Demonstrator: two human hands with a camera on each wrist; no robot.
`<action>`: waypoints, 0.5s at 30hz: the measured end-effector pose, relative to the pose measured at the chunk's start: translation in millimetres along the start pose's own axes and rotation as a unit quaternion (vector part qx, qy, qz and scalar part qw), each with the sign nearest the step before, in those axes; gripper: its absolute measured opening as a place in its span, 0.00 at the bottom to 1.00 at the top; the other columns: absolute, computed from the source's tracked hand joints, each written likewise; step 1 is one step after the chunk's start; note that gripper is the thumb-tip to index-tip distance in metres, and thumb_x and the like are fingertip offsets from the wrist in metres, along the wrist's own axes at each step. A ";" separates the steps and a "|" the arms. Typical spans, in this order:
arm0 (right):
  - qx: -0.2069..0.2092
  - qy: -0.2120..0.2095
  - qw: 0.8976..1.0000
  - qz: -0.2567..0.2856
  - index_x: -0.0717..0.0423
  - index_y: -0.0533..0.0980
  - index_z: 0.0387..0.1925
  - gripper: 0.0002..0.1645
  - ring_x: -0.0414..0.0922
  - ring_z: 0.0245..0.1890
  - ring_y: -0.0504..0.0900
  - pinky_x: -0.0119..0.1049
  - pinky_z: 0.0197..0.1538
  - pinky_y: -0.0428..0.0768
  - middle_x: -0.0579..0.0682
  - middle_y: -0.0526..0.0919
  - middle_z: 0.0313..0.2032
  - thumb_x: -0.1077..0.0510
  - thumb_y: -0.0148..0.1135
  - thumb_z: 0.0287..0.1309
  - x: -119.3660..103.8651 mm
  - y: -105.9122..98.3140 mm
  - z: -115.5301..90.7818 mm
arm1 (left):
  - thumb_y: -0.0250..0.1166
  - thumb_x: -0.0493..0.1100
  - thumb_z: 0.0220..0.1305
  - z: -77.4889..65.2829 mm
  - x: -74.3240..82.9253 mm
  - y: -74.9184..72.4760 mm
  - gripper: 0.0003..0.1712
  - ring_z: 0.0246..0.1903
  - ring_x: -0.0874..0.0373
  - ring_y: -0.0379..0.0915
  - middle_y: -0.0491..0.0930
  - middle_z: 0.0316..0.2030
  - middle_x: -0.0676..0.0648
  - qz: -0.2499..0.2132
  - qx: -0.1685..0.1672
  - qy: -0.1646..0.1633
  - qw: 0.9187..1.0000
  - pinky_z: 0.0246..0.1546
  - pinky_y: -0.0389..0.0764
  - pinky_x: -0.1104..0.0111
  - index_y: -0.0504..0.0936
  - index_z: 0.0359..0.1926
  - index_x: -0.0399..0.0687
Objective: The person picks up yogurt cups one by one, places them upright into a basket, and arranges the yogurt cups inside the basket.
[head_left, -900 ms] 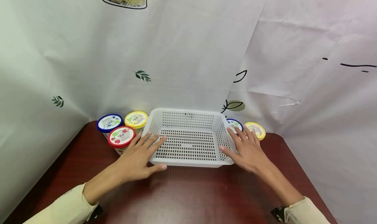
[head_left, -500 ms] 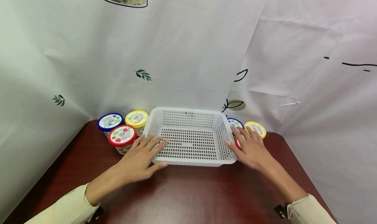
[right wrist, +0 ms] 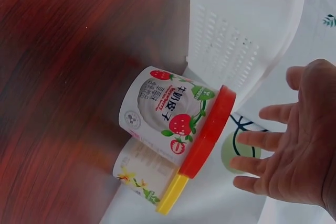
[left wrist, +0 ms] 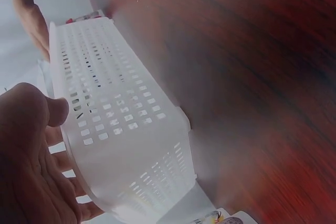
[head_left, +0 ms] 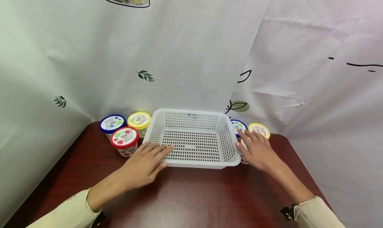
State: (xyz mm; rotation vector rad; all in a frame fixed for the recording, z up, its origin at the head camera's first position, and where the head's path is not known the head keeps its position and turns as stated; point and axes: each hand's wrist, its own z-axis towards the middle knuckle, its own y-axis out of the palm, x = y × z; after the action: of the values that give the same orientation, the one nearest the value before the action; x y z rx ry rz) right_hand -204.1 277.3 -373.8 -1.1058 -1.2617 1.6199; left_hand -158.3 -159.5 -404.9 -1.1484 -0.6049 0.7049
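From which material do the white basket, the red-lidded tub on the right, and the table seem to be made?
White basket: most likely moulded plastic, semi-gloss; its thin walls carry regular openings and a smooth rounded rim.
Red-lidded tub: smooth printed body, coated paper or plastic; the evenly coloured lid looks plastic.
Table: wood or wood-look laminate, polished; streaky grain and soft reflections show.

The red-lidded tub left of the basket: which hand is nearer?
Left: left hand just in front of the tub; right hand at the opposite end of the basket.
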 end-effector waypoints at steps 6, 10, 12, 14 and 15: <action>-0.015 -0.005 1.000 -0.013 0.58 0.69 0.84 0.38 0.80 0.83 0.62 0.81 0.80 0.62 0.73 0.71 0.81 0.40 0.51 0.87 1.3 -1.6 -0.6 | 0.68 0.43 0.79 -1.8 3.7 3.2 0.31 0.66 0.44 0.85 0.87 0.68 0.44 0.031 0.018 0.035 0.999 0.69 0.84 0.44 0.78 0.79 0.51; -0.021 -0.008 1.000 -0.019 0.58 0.71 0.83 0.38 0.80 0.82 0.63 0.82 0.79 0.64 0.73 0.72 0.80 0.40 0.52 0.87 1.9 -2.9 -1.0 | 0.68 0.39 0.76 -3.5 5.8 5.1 0.31 0.63 0.44 0.87 0.88 0.67 0.46 0.039 0.022 0.042 0.998 0.65 0.87 0.46 0.80 0.78 0.53; -0.024 -0.009 0.999 -0.019 0.58 0.72 0.82 0.37 0.80 0.82 0.64 0.82 0.78 0.65 0.73 0.72 0.80 0.40 0.52 0.87 2.1 -3.6 -0.7 | 0.68 0.36 0.73 -4.5 6.1 5.9 0.32 0.61 0.45 0.87 0.88 0.65 0.47 0.045 0.032 0.048 0.997 0.62 0.88 0.47 0.82 0.76 0.54; -0.027 -0.011 0.999 -0.019 0.59 0.73 0.81 0.36 0.80 0.81 0.64 0.82 0.78 0.66 0.73 0.72 0.79 0.41 0.52 0.87 2.9 -4.3 -0.3 | 0.69 0.33 0.68 -5.3 6.3 6.4 0.34 0.59 0.47 0.87 0.89 0.63 0.47 0.053 0.049 0.059 0.996 0.60 0.89 0.48 0.83 0.75 0.54; -0.028 -0.013 0.999 -0.019 0.59 0.73 0.81 0.35 0.80 0.81 0.65 0.82 0.77 0.67 0.73 0.73 0.79 0.42 0.52 0.87 3.2 -4.3 0.1 | 0.70 0.32 0.66 -5.7 6.4 6.7 0.35 0.58 0.48 0.88 0.89 0.62 0.48 0.058 0.061 0.065 0.994 0.59 0.90 0.49 0.84 0.74 0.54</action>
State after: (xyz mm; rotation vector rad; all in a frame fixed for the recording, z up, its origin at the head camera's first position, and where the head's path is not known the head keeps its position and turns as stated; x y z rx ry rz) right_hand -204.9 281.1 -370.1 -1.0914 -1.3457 1.5842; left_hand -151.2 -156.3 -412.5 -1.1125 -0.3833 0.7489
